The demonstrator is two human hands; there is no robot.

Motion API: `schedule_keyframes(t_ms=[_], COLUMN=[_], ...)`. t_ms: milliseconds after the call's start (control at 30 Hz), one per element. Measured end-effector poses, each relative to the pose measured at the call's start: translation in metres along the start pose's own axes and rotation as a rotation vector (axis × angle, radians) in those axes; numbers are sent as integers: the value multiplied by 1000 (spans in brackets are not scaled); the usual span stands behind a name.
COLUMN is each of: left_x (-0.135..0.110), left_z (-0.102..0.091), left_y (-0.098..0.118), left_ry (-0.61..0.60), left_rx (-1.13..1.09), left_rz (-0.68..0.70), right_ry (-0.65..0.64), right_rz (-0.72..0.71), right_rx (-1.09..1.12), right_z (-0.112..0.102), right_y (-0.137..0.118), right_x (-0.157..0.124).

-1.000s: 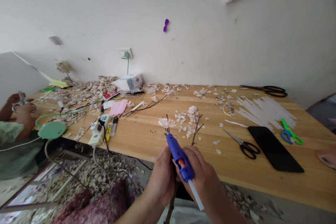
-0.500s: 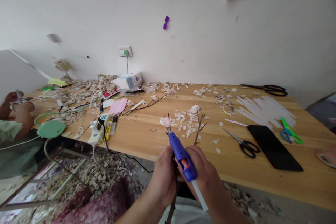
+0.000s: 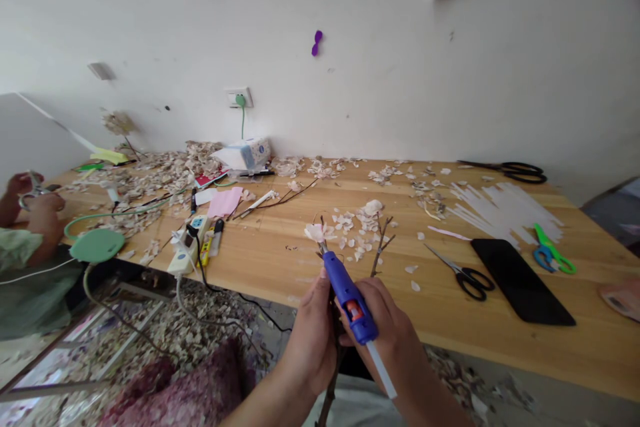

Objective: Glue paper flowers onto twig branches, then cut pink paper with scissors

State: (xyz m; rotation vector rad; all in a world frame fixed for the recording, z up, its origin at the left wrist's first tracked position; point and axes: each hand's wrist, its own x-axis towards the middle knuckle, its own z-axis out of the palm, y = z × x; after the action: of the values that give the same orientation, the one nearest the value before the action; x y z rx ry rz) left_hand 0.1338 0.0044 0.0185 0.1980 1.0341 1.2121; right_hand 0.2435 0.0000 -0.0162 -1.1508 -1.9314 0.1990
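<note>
My right hand (image 3: 387, 333) is wrapped round a blue glue gun (image 3: 351, 299) with a white glue stick poking out of its back. The gun's nozzle points at a pale pink flower (image 3: 315, 232) at the tip of a thin brown branch (image 3: 381, 244). My left hand (image 3: 311, 333) grips that branch's stem low down, close against the gun. Both hands hover in front of the near edge of the wooden table (image 3: 280, 260).
Black scissors (image 3: 465, 275), a black phone (image 3: 520, 280), green-blue scissors (image 3: 550, 250) and white glue sticks (image 3: 500, 207) lie right. Petal scraps (image 3: 360, 227) litter the middle. A power strip (image 3: 187, 247) and cables sit left. Another person's hands (image 3: 30, 203) hold scissors at far left.
The glue gun and branch have drifted slightly right and up with both hands; the grip on each is unchanged.
</note>
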Motion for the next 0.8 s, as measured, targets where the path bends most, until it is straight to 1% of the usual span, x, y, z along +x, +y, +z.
schedule_keyframes(t_ms=[167, 400, 533, 733, 800], left_x=[0, 4, 7, 10, 11], left_z=[0, -5, -10, -19, -20], left_y=[-1, -5, -9, -13, -12], left_ry=[-4, -36, -34, -71, -83], left_rx=[3, 1, -32, -60, -72], left_rz=[4, -24, -12, -111, -157], right_ry=[-14, -47, -49, -120, -118], right_rz=[4, 71, 98, 145, 154], right_rx=[-1, 78, 116, 176, 206], right_z=[0, 1, 1, -5, -8], right_y=[0, 2, 2, 2, 1], right_x=[0, -3, -6, -8, -7])
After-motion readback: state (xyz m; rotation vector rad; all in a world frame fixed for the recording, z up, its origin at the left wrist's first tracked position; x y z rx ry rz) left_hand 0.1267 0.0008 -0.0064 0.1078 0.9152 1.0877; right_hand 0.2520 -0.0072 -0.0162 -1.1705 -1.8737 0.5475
